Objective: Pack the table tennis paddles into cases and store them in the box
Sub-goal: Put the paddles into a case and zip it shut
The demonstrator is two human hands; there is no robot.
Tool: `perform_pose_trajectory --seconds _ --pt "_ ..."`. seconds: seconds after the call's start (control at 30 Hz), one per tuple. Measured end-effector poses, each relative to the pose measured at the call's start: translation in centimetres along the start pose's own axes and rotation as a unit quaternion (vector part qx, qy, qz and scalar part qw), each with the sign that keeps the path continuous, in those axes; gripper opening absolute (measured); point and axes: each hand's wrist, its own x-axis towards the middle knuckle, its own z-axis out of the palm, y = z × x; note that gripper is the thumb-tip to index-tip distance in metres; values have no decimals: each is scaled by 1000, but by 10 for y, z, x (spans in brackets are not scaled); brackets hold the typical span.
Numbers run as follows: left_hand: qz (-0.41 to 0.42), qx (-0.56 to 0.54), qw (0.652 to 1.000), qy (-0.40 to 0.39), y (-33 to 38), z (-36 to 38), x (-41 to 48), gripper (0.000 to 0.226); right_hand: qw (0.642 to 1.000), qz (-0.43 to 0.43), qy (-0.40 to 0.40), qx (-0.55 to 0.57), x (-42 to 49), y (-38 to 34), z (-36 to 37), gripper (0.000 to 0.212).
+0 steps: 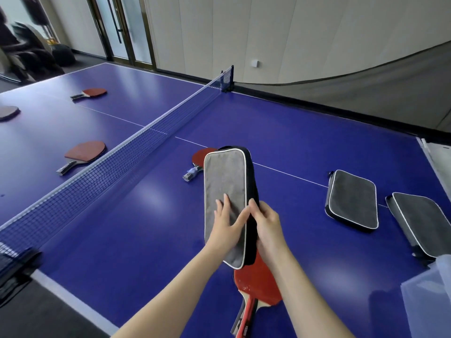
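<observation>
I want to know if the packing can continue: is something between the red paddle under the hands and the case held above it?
Nothing visible is. Both the left hand and right hand hold the grey case directly above the red paddle, which lies on the blue table. Whether the case is unzipped cannot be told.

I am looking down at a blue tabletop [280, 132] with white lines, a net [136, 145] stretching across it. On my side, two grey cases [352, 200] [422, 222] are lying flat near the right edge, and a red paddle [201, 158] is resting by the centre line. Beyond the net, two more red paddles [84, 152] [91, 92] are lying well apart.
</observation>
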Motion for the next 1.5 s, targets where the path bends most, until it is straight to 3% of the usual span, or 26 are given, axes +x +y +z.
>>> perform_pose_trajectory --seconds 0.27,0.4,0.6,0.83,1.0,1.33,1.43,1.47,1.5 --pt "-12 12 1000 9 -21 -19 6 94 994 71 -29 75 -1 25 13 25" --pt "21 11 999 27 -38 -46 17 49 997 70 -13 39 5 33 32 30" --pt "33 -63 997 -14 -63 -130 47 17 997 51 53 5 21 50 91 34" --pt "-50 -27 993 100 -121 -259 108 42 970 56 224 -77 41 84 127 40" --pt "-94 56 984 141 -163 -312 129 35 927 83 306 -201 29 113 110 36" --pt "-182 121 967 130 -227 -331 134 26 870 162 286 -367 0 186 94 41" --pt "-145 186 965 117 -230 -327 134 33 847 201 290 -396 -7 189 105 17" --pt "-109 238 959 107 -231 -326 133 44 831 189 288 -438 -10 190 110 17" --pt "-62 307 945 93 -232 -325 131 58 806 152 273 -503 -13 191 114 32"
